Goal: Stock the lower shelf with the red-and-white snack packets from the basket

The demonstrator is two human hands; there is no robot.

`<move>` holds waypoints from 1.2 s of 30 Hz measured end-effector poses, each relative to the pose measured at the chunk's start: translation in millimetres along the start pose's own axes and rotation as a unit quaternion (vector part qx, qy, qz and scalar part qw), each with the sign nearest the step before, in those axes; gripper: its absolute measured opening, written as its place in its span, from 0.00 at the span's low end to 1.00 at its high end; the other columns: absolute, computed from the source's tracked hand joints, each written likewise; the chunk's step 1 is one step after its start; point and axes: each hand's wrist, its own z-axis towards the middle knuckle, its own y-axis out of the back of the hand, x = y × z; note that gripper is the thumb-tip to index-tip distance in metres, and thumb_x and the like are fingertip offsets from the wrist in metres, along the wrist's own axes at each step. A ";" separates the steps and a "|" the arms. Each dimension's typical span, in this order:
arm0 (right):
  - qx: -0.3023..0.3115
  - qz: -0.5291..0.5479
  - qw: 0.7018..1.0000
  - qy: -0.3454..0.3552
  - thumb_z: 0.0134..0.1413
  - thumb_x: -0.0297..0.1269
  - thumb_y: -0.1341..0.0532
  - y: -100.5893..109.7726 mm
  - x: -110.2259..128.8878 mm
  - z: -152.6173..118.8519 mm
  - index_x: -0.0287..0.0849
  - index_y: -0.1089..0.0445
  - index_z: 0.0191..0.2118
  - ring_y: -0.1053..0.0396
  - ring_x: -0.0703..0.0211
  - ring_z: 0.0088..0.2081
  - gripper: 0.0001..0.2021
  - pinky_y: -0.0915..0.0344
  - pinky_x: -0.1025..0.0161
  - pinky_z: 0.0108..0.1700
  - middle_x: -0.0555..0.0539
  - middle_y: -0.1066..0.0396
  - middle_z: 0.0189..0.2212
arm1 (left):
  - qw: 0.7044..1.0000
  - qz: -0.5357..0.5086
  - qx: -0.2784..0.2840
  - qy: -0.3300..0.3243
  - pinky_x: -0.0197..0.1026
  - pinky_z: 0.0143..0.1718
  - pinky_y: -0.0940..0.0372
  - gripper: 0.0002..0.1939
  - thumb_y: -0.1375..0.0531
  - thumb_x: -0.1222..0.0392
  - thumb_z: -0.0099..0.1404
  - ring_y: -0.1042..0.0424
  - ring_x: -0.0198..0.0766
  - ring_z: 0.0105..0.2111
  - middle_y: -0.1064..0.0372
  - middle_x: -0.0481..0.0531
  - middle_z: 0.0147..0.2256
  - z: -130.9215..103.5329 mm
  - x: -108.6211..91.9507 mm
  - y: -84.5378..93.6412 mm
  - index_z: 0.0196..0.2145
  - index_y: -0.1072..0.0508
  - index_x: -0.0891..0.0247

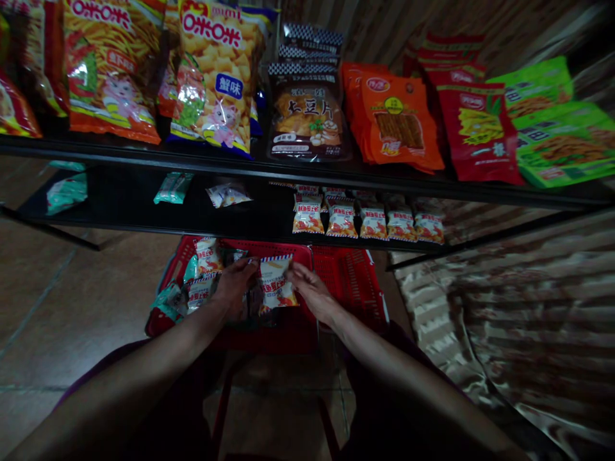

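Over a red basket (168, 275), a small white snack packet (277, 282) with red print and a striped edge is held between my two hands. My left hand (236, 285) is at the packet's left side, its fingers curled and partly in shadow. At the right side, the fingers of my right hand (312, 291) pinch the packet's edge. More white packets (208, 256) and a green packet (169, 299) lie in the basket, to the left of my left hand.
A second red basket (348, 282) adjoins on the right. The lower black shelf (259, 214) holds a row of small white packets (342, 218) and a few green ones (173, 187). Large snack bags (216, 83) line the upper shelf (211, 160). Striped cloth (528, 307) hangs right.
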 end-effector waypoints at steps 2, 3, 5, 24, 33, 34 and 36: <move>-0.025 0.016 1.000 0.003 0.38 0.52 0.32 3.6 2.3 2.7 0.46 0.28 0.36 0.28 0.58 0.42 0.20 0.33 0.61 0.47 0.49 0.25 0.37 | 0.999 0.018 -0.019 -0.022 0.35 0.31 0.36 0.11 0.34 0.61 0.47 0.30 0.33 0.27 0.28 0.48 0.27 -1.0 1.6 -4.8 0.31 0.25 0.65; -0.035 0.025 0.999 0.004 0.37 0.52 0.31 5.0 3.5 3.8 0.45 0.28 0.34 0.28 0.59 0.40 0.19 0.33 0.61 0.46 0.49 0.25 0.35 | 0.999 0.032 -0.022 -0.034 0.35 0.30 0.37 0.12 0.34 0.61 0.46 0.31 0.33 0.26 0.29 0.47 0.25 -1.4 2.5 -6.9 0.31 0.25 0.65; -0.043 0.027 0.999 0.001 0.34 0.50 0.30 6.9 5.5 5.5 0.43 0.27 0.33 0.28 0.60 0.36 0.20 0.33 0.61 0.43 0.50 0.25 0.31 | 0.996 0.069 -0.015 -0.059 0.35 0.29 0.37 0.12 0.34 0.59 0.45 0.33 0.33 0.25 0.30 0.46 0.23 -1.9 4.7 -10.1 0.29 0.24 0.65; -0.113 -0.047 0.984 0.125 0.38 0.49 0.33 15.6 9.9 -0.4 0.43 0.30 0.26 0.41 0.67 0.23 0.14 0.45 0.67 0.28 0.55 0.36 0.19 | 0.995 0.041 0.058 -0.065 0.35 0.30 0.37 0.10 0.33 0.58 0.46 0.33 0.31 0.24 0.31 0.46 0.22 -9.4 12.2 -28.6 0.24 0.28 0.65; -0.119 -0.033 0.985 0.121 0.36 0.47 0.32 17.3 7.9 2.1 0.43 0.30 0.25 0.41 0.66 0.23 0.13 0.45 0.67 0.27 0.55 0.35 0.19 | 0.993 -0.010 0.105 0.060 0.35 0.33 0.33 0.02 0.38 0.69 0.51 0.29 0.33 0.24 0.29 0.52 0.23 -12.0 -2.4 -28.1 0.22 0.27 0.67; -0.120 -0.036 0.984 0.123 0.36 0.47 0.32 17.2 7.9 2.2 0.43 0.30 0.25 0.41 0.66 0.23 0.13 0.44 0.67 0.27 0.55 0.35 0.19 | 0.992 -0.004 0.108 0.066 0.35 0.33 0.33 0.02 0.38 0.69 0.51 0.29 0.34 0.24 0.28 0.52 0.23 -11.8 -3.2 -26.9 0.22 0.27 0.67; -0.122 -0.043 0.984 0.123 0.36 0.46 0.32 16.7 7.8 2.5 0.43 0.29 0.25 0.40 0.66 0.23 0.13 0.44 0.67 0.28 0.55 0.35 0.19 | 0.992 0.004 0.105 0.075 0.35 0.32 0.33 0.03 0.39 0.70 0.52 0.29 0.34 0.24 0.28 0.53 0.24 -11.5 -4.3 -24.8 0.22 0.27 0.67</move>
